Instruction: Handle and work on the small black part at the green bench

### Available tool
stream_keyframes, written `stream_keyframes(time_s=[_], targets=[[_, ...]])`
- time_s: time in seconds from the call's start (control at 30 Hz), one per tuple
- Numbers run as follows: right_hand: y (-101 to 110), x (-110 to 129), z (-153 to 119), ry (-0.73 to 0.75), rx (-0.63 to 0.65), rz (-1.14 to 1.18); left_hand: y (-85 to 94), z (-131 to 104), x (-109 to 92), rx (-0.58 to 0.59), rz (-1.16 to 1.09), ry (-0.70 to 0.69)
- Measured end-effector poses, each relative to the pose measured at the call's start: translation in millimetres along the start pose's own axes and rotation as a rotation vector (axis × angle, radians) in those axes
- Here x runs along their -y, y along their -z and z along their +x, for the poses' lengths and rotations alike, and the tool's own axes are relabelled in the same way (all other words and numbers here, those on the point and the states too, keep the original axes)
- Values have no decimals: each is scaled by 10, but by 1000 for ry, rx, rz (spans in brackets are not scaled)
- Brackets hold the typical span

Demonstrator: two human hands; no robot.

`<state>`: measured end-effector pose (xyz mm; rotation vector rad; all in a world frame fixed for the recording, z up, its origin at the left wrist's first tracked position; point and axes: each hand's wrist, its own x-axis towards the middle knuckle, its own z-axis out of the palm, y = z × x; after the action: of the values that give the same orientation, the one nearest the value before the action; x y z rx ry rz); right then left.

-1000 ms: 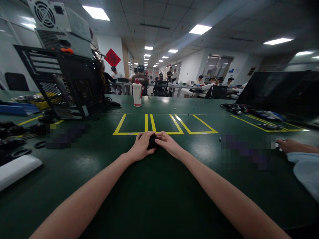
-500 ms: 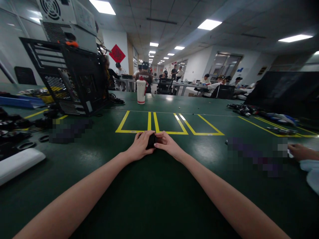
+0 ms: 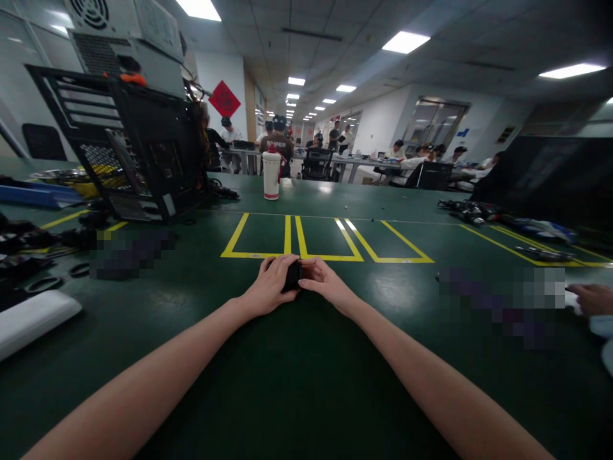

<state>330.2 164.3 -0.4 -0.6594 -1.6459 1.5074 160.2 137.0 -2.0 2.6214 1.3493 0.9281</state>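
Observation:
A small black, box-like object (image 3: 293,277) sits low over the green table (image 3: 287,358), just in front of the yellow tape outlines. My left hand (image 3: 274,285) is closed over its left side and top, with the thumb along the near side. From the right, my right hand (image 3: 325,284) touches it with thumb and fingers at its right end. The fingers cover much of the object, so its exact kind cannot be made out.
A white cup (image 3: 271,176) with a red top stands beyond the tape. At left are an open black computer case (image 3: 143,153), black rings (image 3: 44,284) and a white elongated object (image 3: 36,319). Another person's hand (image 3: 591,299) is at far right, near a blurred patch.
Both my hands stay on the black object, with only a very slight shift. The view has moved a little, and the other person's hand at right has shifted slightly rightward.

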Motion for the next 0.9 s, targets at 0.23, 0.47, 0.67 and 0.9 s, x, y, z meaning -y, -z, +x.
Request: stream_keyframes(time_s=[0.23,0.47,0.67,0.9], targets=[[4,-24,23,-4,-113,-60,12,30,-36,17,-12,-10],[36,15,-12,-15,-22,-26,9,39,-32,27,-37,-1],[6,19,7,14,-98,-62,-11,50,-29,8,-24,-3],[39,16,6,-15,-36,7,18,35,-48,36,-31,27]])
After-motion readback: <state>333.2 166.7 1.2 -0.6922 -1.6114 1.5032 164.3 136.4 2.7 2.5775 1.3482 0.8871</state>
